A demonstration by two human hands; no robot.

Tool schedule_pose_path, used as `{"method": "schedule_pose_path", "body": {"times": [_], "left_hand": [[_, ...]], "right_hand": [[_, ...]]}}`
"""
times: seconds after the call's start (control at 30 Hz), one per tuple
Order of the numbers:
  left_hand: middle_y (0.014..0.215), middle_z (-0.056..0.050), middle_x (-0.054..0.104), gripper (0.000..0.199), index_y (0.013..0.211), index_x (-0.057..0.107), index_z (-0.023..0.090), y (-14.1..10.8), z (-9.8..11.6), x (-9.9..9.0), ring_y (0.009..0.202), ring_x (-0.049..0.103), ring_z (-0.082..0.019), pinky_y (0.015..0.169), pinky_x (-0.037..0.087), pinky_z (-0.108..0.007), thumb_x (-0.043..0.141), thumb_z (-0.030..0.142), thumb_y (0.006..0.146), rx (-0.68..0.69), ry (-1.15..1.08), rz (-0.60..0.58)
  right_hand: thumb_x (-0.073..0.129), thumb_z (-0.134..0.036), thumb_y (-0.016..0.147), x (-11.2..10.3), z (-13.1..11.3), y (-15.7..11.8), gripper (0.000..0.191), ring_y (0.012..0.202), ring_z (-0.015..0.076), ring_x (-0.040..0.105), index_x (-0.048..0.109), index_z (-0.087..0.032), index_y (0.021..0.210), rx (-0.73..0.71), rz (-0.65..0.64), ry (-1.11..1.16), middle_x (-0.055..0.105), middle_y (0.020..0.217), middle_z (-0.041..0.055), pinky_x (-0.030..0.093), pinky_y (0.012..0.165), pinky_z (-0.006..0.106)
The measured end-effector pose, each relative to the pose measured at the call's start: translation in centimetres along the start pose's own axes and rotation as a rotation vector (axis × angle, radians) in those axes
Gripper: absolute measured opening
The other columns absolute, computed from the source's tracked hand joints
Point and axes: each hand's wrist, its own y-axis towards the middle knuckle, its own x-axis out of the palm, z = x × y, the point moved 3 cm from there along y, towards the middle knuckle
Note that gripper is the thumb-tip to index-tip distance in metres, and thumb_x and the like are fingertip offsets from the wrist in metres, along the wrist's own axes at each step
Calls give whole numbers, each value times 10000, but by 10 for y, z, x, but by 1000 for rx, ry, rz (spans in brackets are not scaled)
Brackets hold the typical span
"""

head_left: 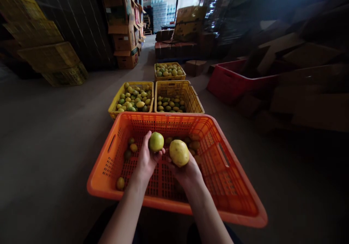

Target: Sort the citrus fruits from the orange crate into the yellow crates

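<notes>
My left hand (148, 160) is closed around a green-yellow citrus fruit, perhaps a lemon (156, 142). Beside it, my right hand (188, 169) cradles a larger, paler yellow lemon (179, 153) in its curled fingers, palm up. Both hands are over a big orange plastic crate (237, 178) with slotted walls. On the crate's floor lie several loose fruits: some along the left side, among them a yellow one (120, 183), and a cluster toward the far right, partly hidden behind my right hand and its lemon.
Beyond the orange crate stand two yellow crates of fruit, a fuller left one (111, 109) and a right one (195, 100). A third yellow crate (170, 78) is behind them. To the right is a red bin (226, 84) near cardboard; at left, stacked crates (49, 55) and boxes (122, 42).
</notes>
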Motion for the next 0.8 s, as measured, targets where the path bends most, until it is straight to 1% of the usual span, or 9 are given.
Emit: {"method": "schedule_pose_path", "body": {"times": [0.1, 0.2, 0.27, 0.37, 0.47, 0.57, 0.67, 0.73, 0.8], "left_hand": [[590, -50, 609, 290, 763, 565, 106, 2, 0, -3, 387, 529, -92, 323, 417, -157, 493, 386, 792, -22, -11, -4], [596, -82, 619, 343, 747, 574, 85, 4, -4, -4, 419, 564, -118, 361, 460, -187, 362, 335, 850, -72, 26, -42], [616, -78, 627, 348, 794, 584, 85, 4, -6, -2, 440, 581, -126, 385, 481, -200, 340, 324, 862, -63, 42, -83], [624, -56, 624, 317, 857, 587, 103, 4, -9, 0, 427, 572, -117, 368, 471, -184, 438, 381, 828, -80, 35, -94], [604, -45, 611, 296, 827, 582, 108, 5, -10, -1, 388, 533, -87, 333, 426, -142, 540, 395, 765, -117, 1, -94], [638, -80, 624, 309, 855, 591, 94, 6, -10, -2, 406, 546, -100, 346, 435, -157, 468, 370, 793, -160, -5, -185], [693, -100, 637, 318, 952, 589, 93, 6, -10, -4, 476, 591, -130, 396, 478, -191, 393, 307, 823, -160, -9, -229], [750, -93, 643, 303, 1012, 575, 113, 6, -10, -4, 537, 614, -140, 433, 502, -203, 397, 271, 826, -135, -55, -216], [769, -90, 640, 296, 1034, 565, 114, 7, -10, -5, 583, 623, -141, 460, 512, -195, 406, 257, 829, -146, -126, -163]], "right_hand": [[387, -307, 844, -1, -2, 0, 257, 445, 154, 575, 589, -150, 815, -35, -17, -35, 654, 607, 69, 440, 343, 233], [426, -341, 824, -1, -6, -3, 241, 445, 156, 578, 579, -155, 815, -99, 61, -46, 644, 598, 50, 434, 339, 232], [485, -359, 787, 1, -9, -6, 218, 451, 157, 581, 575, -161, 805, -127, 82, -44, 637, 586, 32, 448, 358, 241], [543, -340, 747, 2, -10, -9, 183, 482, 155, 593, 572, -164, 785, -113, 81, -35, 635, 583, 20, 476, 404, 246], [484, -277, 782, 0, -7, -7, 145, 489, 148, 593, 565, -163, 749, -77, 103, 0, 631, 571, 19, 500, 440, 258], [377, -284, 832, 1, -4, -4, 264, 453, 153, 578, 580, -131, 761, -5, 39, -3, 628, 566, 60, 456, 357, 231], [330, -342, 857, 5, -4, -5, 371, 421, 150, 567, 593, -91, 781, -2, -27, -37, 635, 581, 107, 416, 306, 204], [335, -346, 861, 7, -7, -7, 377, 405, 144, 562, 593, -86, 775, -24, -33, -46, 636, 570, 112, 432, 318, 203], [373, -330, 853, 7, -9, -9, 331, 397, 143, 565, 591, -97, 766, -29, -27, -36, 644, 570, 103, 452, 332, 208]]}}
